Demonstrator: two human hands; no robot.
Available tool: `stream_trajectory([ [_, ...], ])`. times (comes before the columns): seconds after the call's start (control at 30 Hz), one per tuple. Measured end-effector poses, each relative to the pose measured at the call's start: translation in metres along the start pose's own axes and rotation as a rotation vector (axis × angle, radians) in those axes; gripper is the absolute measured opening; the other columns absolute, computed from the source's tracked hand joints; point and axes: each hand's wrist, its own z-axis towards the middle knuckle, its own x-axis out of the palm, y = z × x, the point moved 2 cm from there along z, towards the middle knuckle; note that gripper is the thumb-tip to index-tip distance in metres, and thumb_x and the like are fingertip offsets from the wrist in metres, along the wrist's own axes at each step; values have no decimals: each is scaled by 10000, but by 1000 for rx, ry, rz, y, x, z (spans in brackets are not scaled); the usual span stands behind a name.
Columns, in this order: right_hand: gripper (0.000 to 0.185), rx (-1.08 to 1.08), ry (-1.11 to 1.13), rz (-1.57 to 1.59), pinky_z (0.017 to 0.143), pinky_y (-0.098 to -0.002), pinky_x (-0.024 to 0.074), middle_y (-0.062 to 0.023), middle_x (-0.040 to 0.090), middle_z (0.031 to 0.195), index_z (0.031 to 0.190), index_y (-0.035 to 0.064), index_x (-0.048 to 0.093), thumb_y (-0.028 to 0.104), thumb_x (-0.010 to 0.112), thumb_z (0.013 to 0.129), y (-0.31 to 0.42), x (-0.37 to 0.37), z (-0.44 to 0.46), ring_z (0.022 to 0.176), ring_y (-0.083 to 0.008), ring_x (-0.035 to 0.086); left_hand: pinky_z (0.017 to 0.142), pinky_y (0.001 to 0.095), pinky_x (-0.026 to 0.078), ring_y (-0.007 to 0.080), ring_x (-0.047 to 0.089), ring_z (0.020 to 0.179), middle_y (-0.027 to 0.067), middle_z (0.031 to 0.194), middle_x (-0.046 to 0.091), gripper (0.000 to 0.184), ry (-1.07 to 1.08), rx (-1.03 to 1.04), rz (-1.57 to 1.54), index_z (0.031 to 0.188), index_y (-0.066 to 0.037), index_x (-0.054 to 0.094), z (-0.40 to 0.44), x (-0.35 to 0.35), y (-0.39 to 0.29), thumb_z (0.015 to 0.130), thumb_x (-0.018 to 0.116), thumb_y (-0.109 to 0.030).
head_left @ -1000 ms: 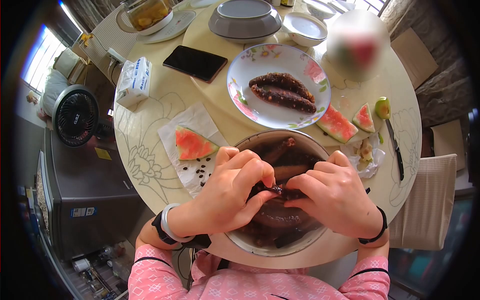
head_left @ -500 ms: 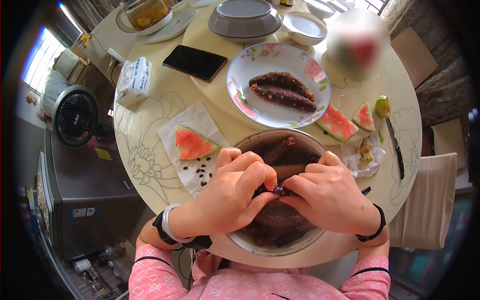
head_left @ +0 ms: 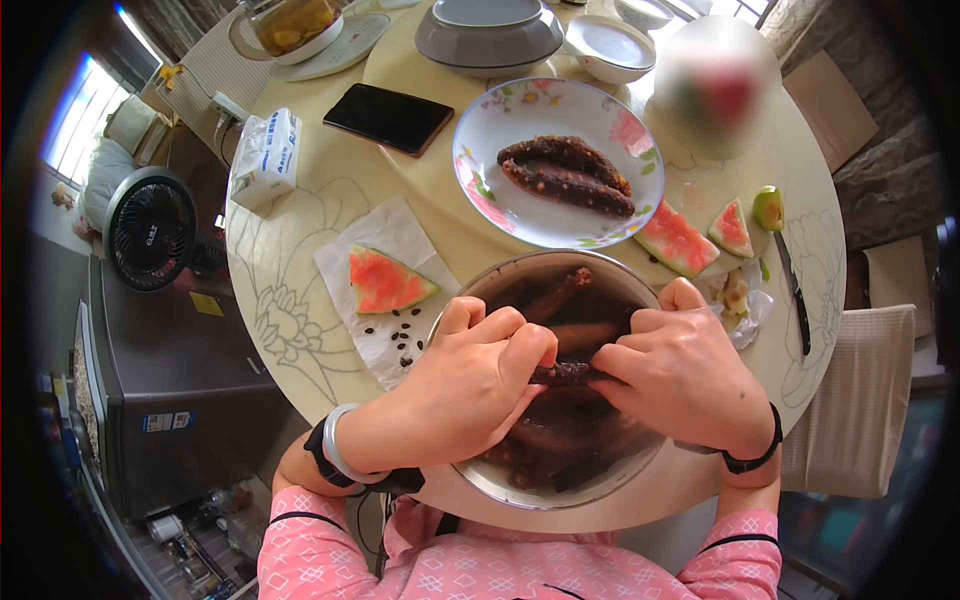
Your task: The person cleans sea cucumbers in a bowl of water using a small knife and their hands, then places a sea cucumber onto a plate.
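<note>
Over a metal pot of dark liquid, both my hands pinch a dark, bumpy piece that looks like sea cucumber. My left hand grips its left end between thumb and fingers. At the other end, my right hand is closed in the same way, a short stretch of the piece showing between them. More dark, long pieces lie in the liquid below. Beyond the pot, a flowered plate bears two dark, white-dotted sea cucumbers.
Left of the pot, a watermelon slice and seeds lie on a paper towel. To the right are more watermelon slices, crumpled tissue and a knife. A phone, tissue pack and covered dishes stand farther back.
My hands have drawn slightly apart, the right one moving right. More of the dark piece now shows between my fingers.
</note>
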Motion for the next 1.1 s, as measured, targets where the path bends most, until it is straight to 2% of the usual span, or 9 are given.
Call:
stream_trajectory([
  [0.1, 200, -12, 93, -42, 809, -351, 421, 22, 622, 625, 690, 131, 637, 235, 800, 741, 2, -3, -1, 675, -170, 601, 946, 456, 329, 254, 591, 982, 25, 993, 622, 386, 16, -5, 5, 1117, -88, 541, -1, 0, 1, 809, 769, -49],
  [0.43, 203, -52, 100, -234, 827, -351, 413, 22, 570, 621, 652, 147, 592, 199, 771, 730, 7, 12, -4, 723, -169, 587, 933, 444, 317, 236, 587, 1010, 6, 950, 679, 375, 100, -23, 152, 1117, -94, 609, -1, -4, -2, 777, 762, -58],
  [0.7, 151, -50, -108, 15, 798, -361, 408, 21, 546, 709, 720, 135, 672, 196, 809, 699, 10, -1, 0, 737, -176, 554, 908, 428, 320, 224, 584, 995, 1, 953, 701, 350, -31, 91, 66, 1141, -95, 676, 3, -2, -1, 812, 791, -134],
  [0.8, 196, -73, -117, 22, 779, -371, 421, 6, 557, 720, 725, 122, 641, 218, 809, 753, 16, 3, 3, 776, -191, 580, 901, 424, 314, 212, 585, 981, -4, 924, 705, 298, -35, 123, 29, 1119, -105, 703, 4, -3, -2, 845, 796, -175],
  [0.93, 185, -68, -135, 4, 773, -370, 419, 9, 545, 715, 730, 123, 642, 212, 802, 754, 20, -1, 2, 771, -189, 577, 909, 416, 333, 199, 591, 1017, -4, 904, 707, 267, -37, 120, 12, 1097, -99, 680, 4, -8, -3, 862, 773, -184],
  [1.0, 147, -57, -122, 3, 781, -370, 396, 20, 535, 706, 724, 144, 691, 200, 822, 690, 18, -2, 0, 748, -176, 548, 916, 415, 333, 198, 593, 1014, -8, 888, 706, 269, 21, 110, -11, 1094, -106, 683, 4, -7, -3, 861, 784, -196],
  [1.1, 140, -61, -99, 38, 787, -374, 398, 18, 536, 703, 740, 148, 707, 194, 823, 678, 14, -1, 1, 749, -178, 553, 919, 413, 332, 199, 591, 1000, 1, 894, 693, 266, 21, 69, -22, 1098, -106, 681, 3, -5, -1, 868, 781, -193],
])
